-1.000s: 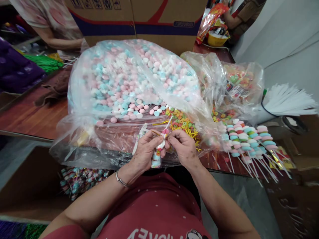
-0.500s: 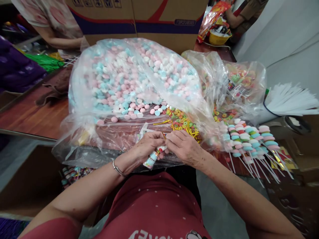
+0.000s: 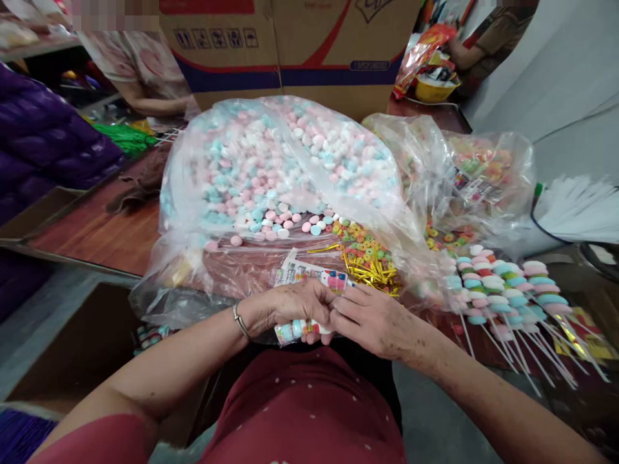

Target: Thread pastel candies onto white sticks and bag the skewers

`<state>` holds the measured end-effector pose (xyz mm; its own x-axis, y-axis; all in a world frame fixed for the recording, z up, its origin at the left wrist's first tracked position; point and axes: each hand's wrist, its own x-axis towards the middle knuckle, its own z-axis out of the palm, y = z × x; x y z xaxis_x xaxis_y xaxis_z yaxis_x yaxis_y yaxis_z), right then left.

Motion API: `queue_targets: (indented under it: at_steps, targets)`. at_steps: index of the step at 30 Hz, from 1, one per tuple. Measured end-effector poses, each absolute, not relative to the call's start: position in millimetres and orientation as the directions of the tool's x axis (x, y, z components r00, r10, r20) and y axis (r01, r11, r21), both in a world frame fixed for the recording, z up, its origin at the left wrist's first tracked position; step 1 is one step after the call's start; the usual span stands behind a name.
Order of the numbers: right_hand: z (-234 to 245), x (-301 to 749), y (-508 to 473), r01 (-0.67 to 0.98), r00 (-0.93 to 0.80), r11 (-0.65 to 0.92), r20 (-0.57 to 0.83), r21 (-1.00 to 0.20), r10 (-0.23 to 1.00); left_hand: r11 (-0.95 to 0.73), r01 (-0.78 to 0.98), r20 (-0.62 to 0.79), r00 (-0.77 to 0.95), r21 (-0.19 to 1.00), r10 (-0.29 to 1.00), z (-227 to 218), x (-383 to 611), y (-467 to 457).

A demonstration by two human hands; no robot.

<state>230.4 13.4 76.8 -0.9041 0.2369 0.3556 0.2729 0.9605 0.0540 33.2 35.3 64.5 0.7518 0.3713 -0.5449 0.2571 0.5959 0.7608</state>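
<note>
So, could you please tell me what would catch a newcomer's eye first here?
Probably the big clear bag of pink, blue and white sweets, spread across the upper middle. Next, perhaps, the skewered sweets at the right. Then, front and centre, the left hand holding a printed packet, the right hand meeting it.

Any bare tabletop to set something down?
Yes: bare wooden tabletop at far left, between the brown cloth and the near edge, left of the big candy bag. Crowded: around the left hand, right hand and wrapped candy, with gold ties just beyond; also right, under the candy skewers.
</note>
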Motion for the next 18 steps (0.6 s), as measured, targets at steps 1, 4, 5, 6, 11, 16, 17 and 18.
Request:
queue_targets:
  at_steps: [1, 4, 5, 6, 11, 16, 17, 18]
  targets:
    - [77, 229, 11, 0.300, -0.895, 0.951, 0.366, 0.074, 0.254, 0.558, 0.279, -0.545, 0.741, 0.781, 0.392, 68, 34, 35]
    - [77, 222, 7, 0.483, -0.826, 0.862, 0.406, 0.153, 0.391, 0.252, 0.379, -0.453, 0.685, 0.890, 0.571, 80, 39, 34]
    - [76, 220, 7, 0.553, -0.789, 0.815, 0.424, 0.175, 0.445, 0.074, 0.448, -0.380, 0.645, 0.891, 0.663, 83, 42, 33]
    - [74, 218, 9, 0.619, -0.746, 0.763, 0.442, 0.186, 0.498, -0.116, 0.534, -0.279, 0.601, 0.838, 0.749, 85, 45, 32]
    - [66, 211, 33, 0.815, -0.379, 0.559, 0.593, -0.150, 0.711, -0.613, 0.757, 0.454, 0.476, 0.224, 0.753, 78, 56, 29]
    - [77, 196, 38, 0.408, -0.016, 0.334, 0.359, -0.850, 0.933, -0.787, 0.579, 0.762, 0.406, 0.213, 0.505, 59, 53, 14]
    - [81, 191, 34, 0.307, -0.012, 0.301, 0.312, -0.903, 0.950, -0.770, 0.521, 0.697, 0.392, 0.369, 0.600, 57, 51, 12]
    - [85, 185, 30, 0.239, -0.022, 0.290, 0.294, -0.926, 0.956, -0.686, 0.459, 0.595, 0.350, 0.564, 0.723, 57, 49, 11]
